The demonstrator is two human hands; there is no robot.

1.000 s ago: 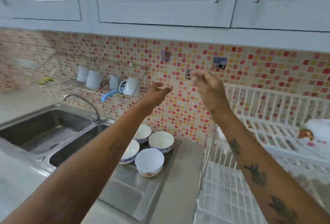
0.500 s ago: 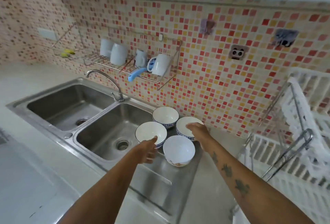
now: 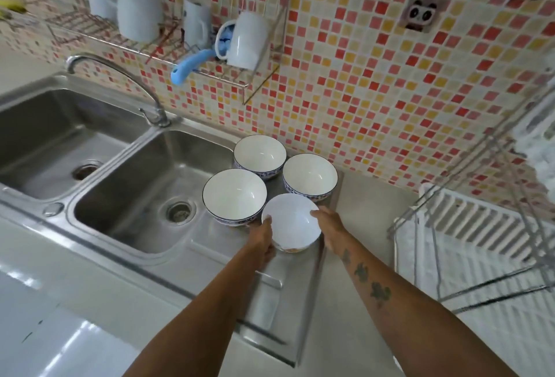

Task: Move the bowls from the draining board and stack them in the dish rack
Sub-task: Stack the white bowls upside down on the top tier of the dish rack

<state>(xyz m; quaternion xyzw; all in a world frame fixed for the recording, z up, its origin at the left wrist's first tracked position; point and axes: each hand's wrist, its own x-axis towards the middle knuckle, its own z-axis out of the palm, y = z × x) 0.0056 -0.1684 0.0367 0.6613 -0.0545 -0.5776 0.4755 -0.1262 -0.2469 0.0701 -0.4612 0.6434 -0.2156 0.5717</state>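
Several white bowls stand close together on the steel draining board (image 3: 264, 295) right of the sink. The nearest bowl (image 3: 291, 222) is plain white with an orange base. My left hand (image 3: 262, 240) holds its left rim and my right hand (image 3: 329, 225) holds its right rim, fingers curled against the sides. Behind it are three bowls with blue-patterned rims: one at the left (image 3: 235, 195), one at the back (image 3: 260, 154), one at the right (image 3: 310, 174). The white dish rack (image 3: 468, 226) with a wire frame stands at the right edge.
A double steel sink (image 3: 141, 184) with a curved tap (image 3: 150, 100) lies to the left. A wall-mounted wire shelf (image 3: 168, 46) above it carries white mugs and a blue-handled brush. Mosaic tiles cover the wall behind. Grey countertop runs along the front.
The view has dropped from the wall cupboards to the draining board. Both hands came down from in front of the tiles and closed around the nearest bowl.
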